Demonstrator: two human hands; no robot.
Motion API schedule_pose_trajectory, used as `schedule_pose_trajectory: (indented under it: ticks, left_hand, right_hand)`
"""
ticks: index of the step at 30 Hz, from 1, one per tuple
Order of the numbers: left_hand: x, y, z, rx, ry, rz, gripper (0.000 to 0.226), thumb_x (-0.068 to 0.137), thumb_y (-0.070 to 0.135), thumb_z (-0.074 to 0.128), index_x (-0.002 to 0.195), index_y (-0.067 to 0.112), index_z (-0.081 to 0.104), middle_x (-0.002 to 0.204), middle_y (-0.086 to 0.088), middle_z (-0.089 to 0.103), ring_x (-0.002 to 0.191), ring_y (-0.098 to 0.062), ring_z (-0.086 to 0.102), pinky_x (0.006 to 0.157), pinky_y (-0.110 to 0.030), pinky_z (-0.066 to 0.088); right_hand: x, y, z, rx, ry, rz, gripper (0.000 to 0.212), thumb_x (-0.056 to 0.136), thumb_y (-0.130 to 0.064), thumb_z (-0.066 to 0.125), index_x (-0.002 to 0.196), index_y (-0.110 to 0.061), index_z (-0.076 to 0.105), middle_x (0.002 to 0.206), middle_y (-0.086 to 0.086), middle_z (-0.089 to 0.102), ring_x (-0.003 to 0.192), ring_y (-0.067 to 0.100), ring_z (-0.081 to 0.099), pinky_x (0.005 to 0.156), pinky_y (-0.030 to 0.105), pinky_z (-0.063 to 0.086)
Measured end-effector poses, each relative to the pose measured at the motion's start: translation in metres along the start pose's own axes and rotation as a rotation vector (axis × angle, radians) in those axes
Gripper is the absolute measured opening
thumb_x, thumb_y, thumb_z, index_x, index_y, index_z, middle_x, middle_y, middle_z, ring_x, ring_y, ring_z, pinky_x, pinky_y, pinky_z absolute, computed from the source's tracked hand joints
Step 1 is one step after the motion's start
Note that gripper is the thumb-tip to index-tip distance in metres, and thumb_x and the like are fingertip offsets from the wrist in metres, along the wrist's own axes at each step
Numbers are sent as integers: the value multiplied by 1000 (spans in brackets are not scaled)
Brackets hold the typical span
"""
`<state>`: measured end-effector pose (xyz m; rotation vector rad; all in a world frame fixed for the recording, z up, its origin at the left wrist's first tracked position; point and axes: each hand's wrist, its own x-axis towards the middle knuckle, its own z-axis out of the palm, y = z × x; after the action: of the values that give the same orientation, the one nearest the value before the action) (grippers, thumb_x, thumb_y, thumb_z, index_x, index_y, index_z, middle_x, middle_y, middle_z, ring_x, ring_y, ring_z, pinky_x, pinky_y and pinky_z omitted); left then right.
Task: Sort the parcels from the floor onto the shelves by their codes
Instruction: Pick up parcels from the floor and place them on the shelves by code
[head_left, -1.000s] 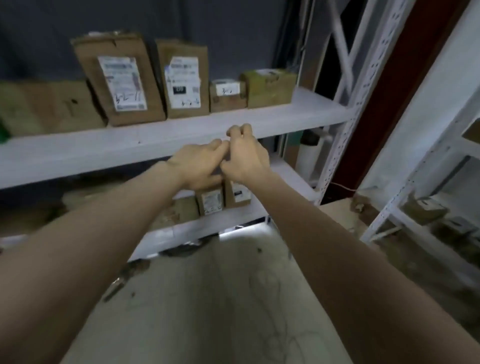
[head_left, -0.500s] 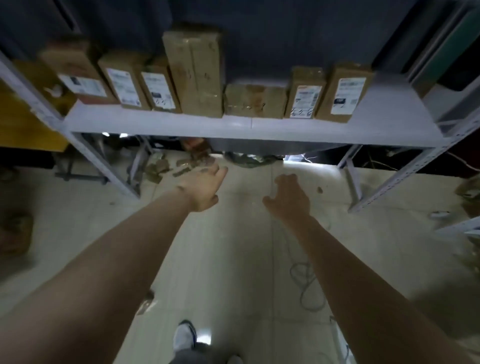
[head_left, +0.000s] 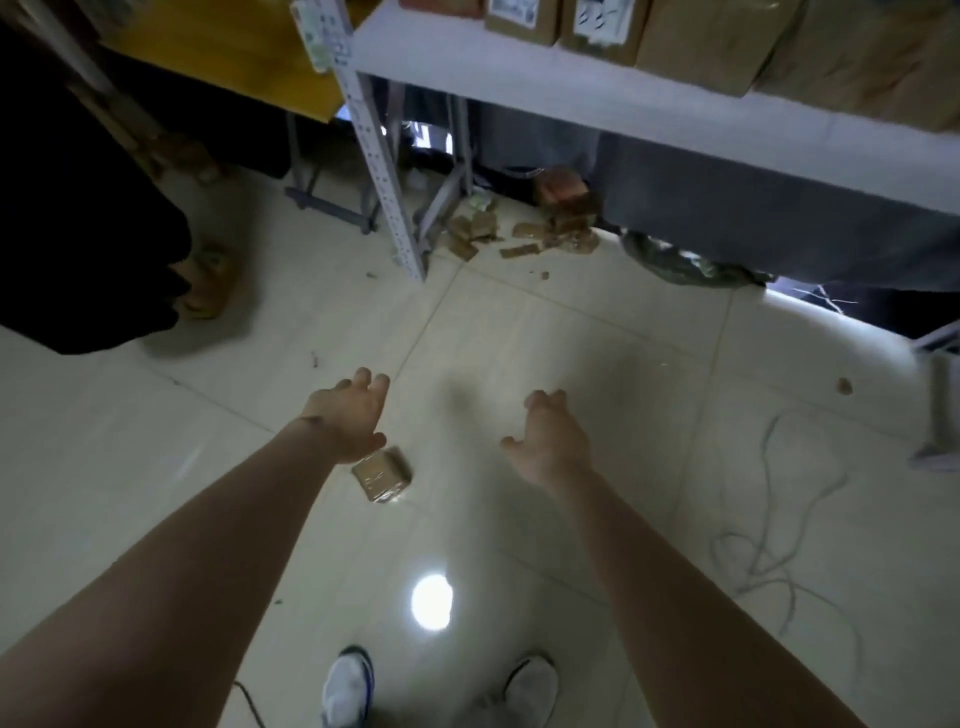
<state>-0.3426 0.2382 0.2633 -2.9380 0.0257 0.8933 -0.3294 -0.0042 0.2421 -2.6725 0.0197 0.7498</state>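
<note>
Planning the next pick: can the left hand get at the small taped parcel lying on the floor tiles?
Probably yes: the left hand is open and empty, and the small taped parcel lies on bare floor, nothing covering it.

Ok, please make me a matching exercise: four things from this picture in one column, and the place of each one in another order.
Things:
1 small parcel
2 grey cable
3 large boxes
4 white shoes

Places:
A on the white shelf
B on the floor, just by the left hand
C loose on the floor at the right
D at the bottom edge of the picture

Pairs: 1-B, 2-C, 3-A, 4-D
</note>
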Motion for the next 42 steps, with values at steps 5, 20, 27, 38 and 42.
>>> schedule_pose_trajectory:
  ticks: [5, 20, 27, 38, 42]
  left_hand:
    - [8, -69, 70, -36, -29, -84, 69, 90, 43, 61, 142, 12, 27, 139, -9, 38, 123, -27, 48, 88, -39, 49]
    - [107, -140, 283, -91, 7, 14, 51, 93, 28, 55, 136, 10, 33, 133, -12, 40, 120, -30, 48, 81, -39, 44]
    - [113, -169, 322, -131, -11, -13, 55, 93, 27, 55, 140, 11, 30, 134, -11, 39, 120, -30, 47, 78, -35, 40]
    - [76, -112, 124, -132, 122, 92, 54, 94, 31, 56, 138, 9, 33, 132, -11, 41, 119, -29, 49, 78, -37, 43]
    - [47, -65, 9, -85, 213, 195, 57, 94, 34, 57, 139, 10, 33, 132, -10, 41, 120, -29, 47, 83, -38, 45]
  right_hand:
    - [24, -52, 104, 16, -61, -31, 55, 85, -35, 65, 131, -13, 45, 133, 8, 40, 118, 28, 55, 91, 35, 50]
    - [170, -126, 459, -182, -228, -121, 99, 74, -48, 78, 151, -37, 15, 159, 0, 4, 143, 41, 16, 99, 66, 39]
    - [185, -102, 499, -311, 44, -167, 77, 80, -26, 76, 140, -32, 27, 140, 18, 35, 118, 32, 46, 87, 37, 51]
    - [143, -106, 244, 1036, 358, 124, 70, 61, -9, 88, 107, -26, 38, 101, 3, 65, 90, 21, 64, 73, 32, 56]
    - [92, -107, 103, 1355, 492, 77, 58, 71, -7, 82, 108, -21, 40, 99, 7, 63, 76, 18, 65, 62, 29, 56]
